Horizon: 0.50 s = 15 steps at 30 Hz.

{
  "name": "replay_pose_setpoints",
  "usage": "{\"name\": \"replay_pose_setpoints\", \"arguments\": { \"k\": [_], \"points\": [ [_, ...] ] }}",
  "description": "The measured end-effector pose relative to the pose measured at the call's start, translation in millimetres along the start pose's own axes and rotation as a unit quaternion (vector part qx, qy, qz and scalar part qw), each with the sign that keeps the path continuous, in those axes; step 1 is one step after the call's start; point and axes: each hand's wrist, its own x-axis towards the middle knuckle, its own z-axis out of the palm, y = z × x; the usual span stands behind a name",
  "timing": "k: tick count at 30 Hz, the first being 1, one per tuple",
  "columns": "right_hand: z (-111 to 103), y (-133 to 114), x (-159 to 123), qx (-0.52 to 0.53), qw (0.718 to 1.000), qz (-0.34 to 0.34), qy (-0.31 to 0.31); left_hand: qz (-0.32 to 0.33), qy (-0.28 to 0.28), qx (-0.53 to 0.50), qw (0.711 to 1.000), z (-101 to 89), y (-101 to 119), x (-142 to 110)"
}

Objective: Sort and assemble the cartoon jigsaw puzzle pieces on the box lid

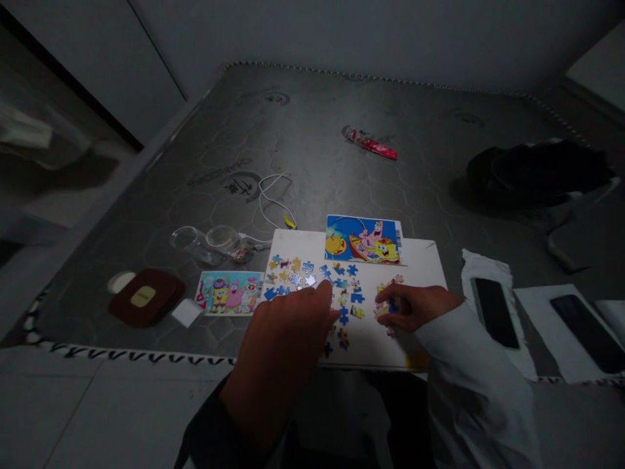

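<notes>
Loose jigsaw pieces [358, 298] in blue, yellow and pink lie on a white board [420, 260]. My left hand [293, 326] is over the pieces at the board's left and middle, its fingers curled and mostly hidden by the back of the hand. Whatever it may hold does not show. At the right of the board my right hand [415, 306] pinches with thumb and forefinger at a small cluster of joined pieces [385, 305], which rests on the board. A blue cartoon picture card [364, 240] lies along the board's far edge.
Left of the board are a second cartoon card [229, 293], a brown case [146, 298], clear round containers [222, 240] and a white cord [263, 192]. A red wrapper [374, 144] lies farther back. Rightward are two phones [495, 312] and a dark bag [537, 172].
</notes>
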Motion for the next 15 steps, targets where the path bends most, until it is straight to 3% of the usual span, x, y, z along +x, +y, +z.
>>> {"name": "replay_pose_setpoints", "arguments": {
  "k": [7,11,15],
  "points": [
    [-6.3,-2.2,-6.2,0.032,0.999,0.003,0.004,0.008,0.014,0.000,1.000,1.2,1.0,-1.6],
    [-11.5,-2.0,-15.5,0.051,0.998,-0.040,0.016,0.007,0.026,0.008,1.000,4.6,-0.1,-1.2],
    [-12.4,-16.7,-22.9,-0.008,0.995,-0.093,0.016,0.010,0.025,0.012,1.000,5.9,-0.5,-0.9]
  ]
}}
